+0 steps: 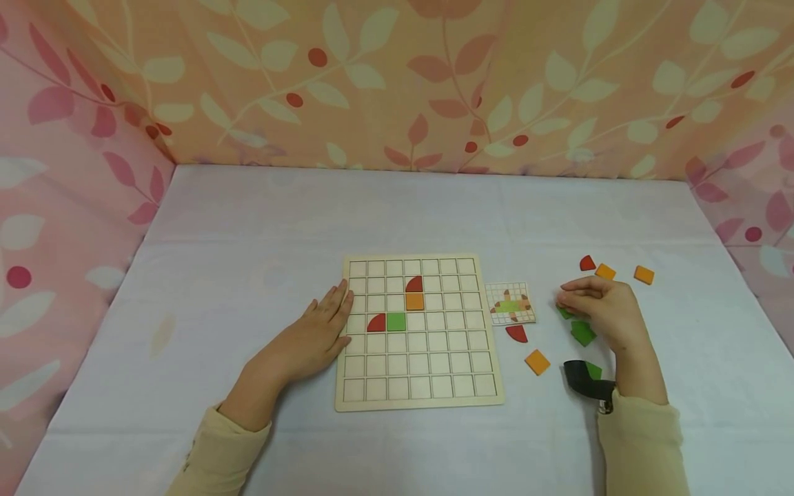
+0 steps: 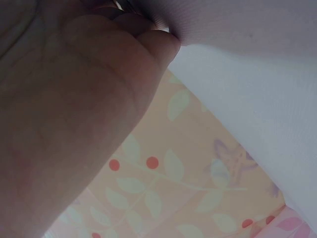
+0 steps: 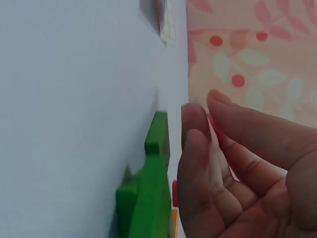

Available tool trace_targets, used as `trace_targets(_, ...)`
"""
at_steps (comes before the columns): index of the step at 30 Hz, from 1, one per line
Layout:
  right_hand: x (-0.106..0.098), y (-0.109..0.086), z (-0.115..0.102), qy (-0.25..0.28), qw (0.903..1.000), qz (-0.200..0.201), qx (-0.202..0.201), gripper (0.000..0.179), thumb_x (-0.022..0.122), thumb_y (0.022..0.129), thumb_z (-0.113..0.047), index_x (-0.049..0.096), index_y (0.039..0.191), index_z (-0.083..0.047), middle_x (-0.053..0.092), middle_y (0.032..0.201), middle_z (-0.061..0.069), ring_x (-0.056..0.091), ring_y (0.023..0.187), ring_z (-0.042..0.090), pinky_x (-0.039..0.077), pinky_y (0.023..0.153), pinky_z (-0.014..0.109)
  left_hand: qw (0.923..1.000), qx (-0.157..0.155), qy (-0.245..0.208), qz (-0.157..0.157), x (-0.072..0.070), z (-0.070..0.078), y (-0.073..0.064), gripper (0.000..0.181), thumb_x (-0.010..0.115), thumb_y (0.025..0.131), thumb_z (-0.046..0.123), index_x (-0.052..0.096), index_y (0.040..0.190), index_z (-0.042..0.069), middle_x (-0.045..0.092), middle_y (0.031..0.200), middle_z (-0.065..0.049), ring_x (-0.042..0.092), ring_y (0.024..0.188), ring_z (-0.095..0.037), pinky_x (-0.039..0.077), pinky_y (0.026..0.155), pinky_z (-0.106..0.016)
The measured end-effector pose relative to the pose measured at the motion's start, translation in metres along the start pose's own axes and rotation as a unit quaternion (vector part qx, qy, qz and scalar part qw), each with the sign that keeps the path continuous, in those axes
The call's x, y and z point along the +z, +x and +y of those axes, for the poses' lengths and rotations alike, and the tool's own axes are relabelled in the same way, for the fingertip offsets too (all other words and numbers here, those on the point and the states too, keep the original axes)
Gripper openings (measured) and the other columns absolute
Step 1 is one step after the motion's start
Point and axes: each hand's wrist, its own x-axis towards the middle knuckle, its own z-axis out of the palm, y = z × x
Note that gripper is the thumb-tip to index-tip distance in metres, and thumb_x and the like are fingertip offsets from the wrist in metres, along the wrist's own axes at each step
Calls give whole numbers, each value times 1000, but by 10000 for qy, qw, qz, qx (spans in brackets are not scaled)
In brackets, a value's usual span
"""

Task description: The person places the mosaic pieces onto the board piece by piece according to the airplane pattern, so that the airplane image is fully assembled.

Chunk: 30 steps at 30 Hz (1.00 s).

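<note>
My left hand point(image 1: 316, 337) lies at the left edge of a pale wooden grid board point(image 1: 439, 405), its straight fingers touching the border. In the left wrist view that hand point(image 2: 84, 99) fills the upper left. On the board sit a red quarter-circle point(image 1: 414, 284) above an orange square point(image 1: 414, 302), and another red quarter-circle point(image 1: 377, 323) beside a green square point(image 1: 395, 322). My right hand point(image 1: 604, 306) hovers over green pieces point(image 1: 582, 333) right of the board. In the right wrist view its relaxed fingers point(image 3: 195, 148) are beside the green pieces point(image 3: 153, 198), with nothing visible between them.
A small pattern card point(image 1: 510, 303) lies against the board's right side. Near it are a red quarter-circle point(image 1: 516, 334) and an orange square point(image 1: 537, 362). Farther back lie another red piece point(image 1: 586, 263) and an orange square point(image 1: 644, 275). Patterned cloth walls point(image 1: 397, 83) surround the table.
</note>
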Motion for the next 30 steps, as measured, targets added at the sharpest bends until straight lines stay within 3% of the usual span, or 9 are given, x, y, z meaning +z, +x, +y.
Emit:
trace_targets(4,-6,0,6,-559,9983,132,135,44,71,86,-23,61,112,10,62,80,-16,59,73,-1,49,64,14,10000,-12,-19,-2,0,1,0,64,47,99,19,14,147,-8,1,155,-22,7,142,-36,16,110,-55)
trace_targets(9,-13,0,13,-1164,9927,153,284,45,71,85,-31,64,113,3,62,90,-7,50,84,6,44,63,18,10000,-53,-42,-18,-1,1,0,64,47,99,19,14,147,-8,1,155,-22,6,142,-35,16,111,-55)
trace_targets(13,-16,0,15,-1274,9915,-53,248,44,72,84,-27,63,114,4,68,94,0,50,84,3,45,65,16,10000,-58,-61,-37,-2,1,-1,64,47,99,19,14,147,-8,1,155,-22,6,142,-35,15,111,-55)
trace_targets(18,-14,0,13,-1463,9886,-310,186,46,76,81,-20,62,116,6,70,86,5,55,73,0,46,63,16,10000,-29,-62,-19,-3,1,-1,64,48,99,19,14,147,-8,1,155,-23,7,142,-36,16,110,-55)
trace_targets(23,-13,0,10,-1825,9827,-304,81,44,77,80,-18,63,114,5,67,86,5,54,72,2,45,61,17,10000,-15,-58,-10,-3,1,-1,64,48,99,19,15,147,-8,1,155,-23,7,142,-36,16,110,-55)
trace_targets(30,-11,0,8,-1792,9834,-284,-27,41,77,79,-15,64,111,7,65,85,6,53,70,4,45,59,18,10000,-16,-60,-20,-2,1,0,64,48,99,19,14,147,-8,1,155,-22,6,142,-36,16,110,-56)
